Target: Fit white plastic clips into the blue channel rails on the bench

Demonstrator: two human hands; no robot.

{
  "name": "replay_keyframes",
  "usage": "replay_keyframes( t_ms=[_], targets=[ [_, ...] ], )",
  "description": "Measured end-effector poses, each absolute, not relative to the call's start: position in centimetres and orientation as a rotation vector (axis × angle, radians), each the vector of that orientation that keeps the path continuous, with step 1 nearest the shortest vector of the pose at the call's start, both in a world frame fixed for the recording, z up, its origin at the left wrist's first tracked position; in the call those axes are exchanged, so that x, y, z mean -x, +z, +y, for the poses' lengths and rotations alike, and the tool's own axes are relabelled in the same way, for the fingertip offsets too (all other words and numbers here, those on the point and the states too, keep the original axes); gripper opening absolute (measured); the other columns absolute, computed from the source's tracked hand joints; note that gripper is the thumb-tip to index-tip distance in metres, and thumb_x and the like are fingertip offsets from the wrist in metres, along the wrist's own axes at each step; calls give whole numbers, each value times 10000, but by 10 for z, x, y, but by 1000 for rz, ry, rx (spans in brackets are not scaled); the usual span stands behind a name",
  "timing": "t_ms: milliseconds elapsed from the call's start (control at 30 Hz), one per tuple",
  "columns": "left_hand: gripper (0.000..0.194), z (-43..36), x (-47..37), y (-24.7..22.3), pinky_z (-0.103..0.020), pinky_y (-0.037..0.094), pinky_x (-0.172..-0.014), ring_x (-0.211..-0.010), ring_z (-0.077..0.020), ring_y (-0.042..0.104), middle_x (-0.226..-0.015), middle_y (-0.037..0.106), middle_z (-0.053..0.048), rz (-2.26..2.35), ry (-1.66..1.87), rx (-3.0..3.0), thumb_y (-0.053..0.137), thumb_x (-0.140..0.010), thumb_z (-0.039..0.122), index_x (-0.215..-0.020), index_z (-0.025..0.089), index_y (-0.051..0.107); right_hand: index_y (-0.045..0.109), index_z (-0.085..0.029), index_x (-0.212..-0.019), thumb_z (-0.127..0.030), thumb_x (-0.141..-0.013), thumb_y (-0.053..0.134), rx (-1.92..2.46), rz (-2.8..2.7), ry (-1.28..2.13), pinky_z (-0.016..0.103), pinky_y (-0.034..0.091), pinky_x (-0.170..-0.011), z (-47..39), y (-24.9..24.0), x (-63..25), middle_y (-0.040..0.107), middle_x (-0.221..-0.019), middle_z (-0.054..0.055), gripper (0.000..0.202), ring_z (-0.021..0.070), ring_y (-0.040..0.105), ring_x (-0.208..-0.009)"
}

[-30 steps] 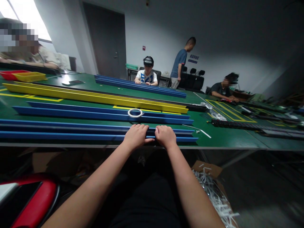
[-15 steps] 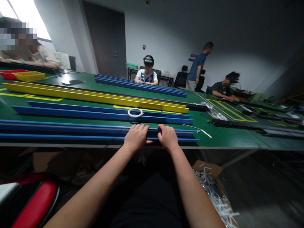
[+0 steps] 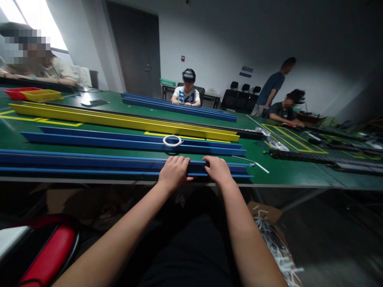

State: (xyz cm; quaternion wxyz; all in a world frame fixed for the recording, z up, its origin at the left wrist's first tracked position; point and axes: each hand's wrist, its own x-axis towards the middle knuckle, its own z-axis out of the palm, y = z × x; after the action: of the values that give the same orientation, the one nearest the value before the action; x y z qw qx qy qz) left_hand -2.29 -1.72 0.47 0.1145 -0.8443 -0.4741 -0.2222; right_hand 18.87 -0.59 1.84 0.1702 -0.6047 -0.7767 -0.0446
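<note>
A long blue channel rail [image 3: 89,160] lies along the front edge of the green table. Toward its right end, my left hand [image 3: 175,171] is closed around it, fingers over the far edge and thumb on the near side. My right hand [image 3: 219,169] grips the same rail a short way to the right, fingertips curled over the far edge. Just beyond lies a second blue rail [image 3: 119,140], with a roll of white tape [image 3: 172,141] resting on it. A thin white strip [image 3: 261,166] sits by the front rail's right end.
Farther back lie a yellow rail [image 3: 125,121] and more blue rails [image 3: 179,109]. Yellow and red trays [image 3: 42,95] stand at the left. Dark strips [image 3: 299,156] lie at the right. Below the table is a box of white scraps [image 3: 275,239]. Several people are around the table.
My right hand has slid slightly right along the rail, widening the gap between my hands. My left hand stays on the rail. A person at the back has moved right.
</note>
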Motion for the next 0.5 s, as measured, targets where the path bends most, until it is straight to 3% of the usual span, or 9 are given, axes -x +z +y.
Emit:
replay_keyframes(
  t_ms=[200, 500],
  targets=[
    [597, -17, 23, 6, -466, 355, -934, -1045, -338, 537, -1103, 623, -159, -1397, -631, 2478, 627, -772, 553, -1248, 200, 554, 717, -299, -975, -302, -863, 584, 1929, -2312, -191, 318, 438, -788, 7, 26, -191, 742, -969, 44, 174, 224, 664, -911],
    [536, -21, 23, 0, -464, 344, -945, -1055, -337, 531, -1135, 615, -166, -1370, -657, 2458, 562, -835, 478, -1283, 186, 536, 696, -288, -1019, -257, -835, 606, 1778, -2293, -270, 336, 414, -859, -2, 19, -195, 730, -1013, 30, 208, 216, 630, -977]
  ],
)
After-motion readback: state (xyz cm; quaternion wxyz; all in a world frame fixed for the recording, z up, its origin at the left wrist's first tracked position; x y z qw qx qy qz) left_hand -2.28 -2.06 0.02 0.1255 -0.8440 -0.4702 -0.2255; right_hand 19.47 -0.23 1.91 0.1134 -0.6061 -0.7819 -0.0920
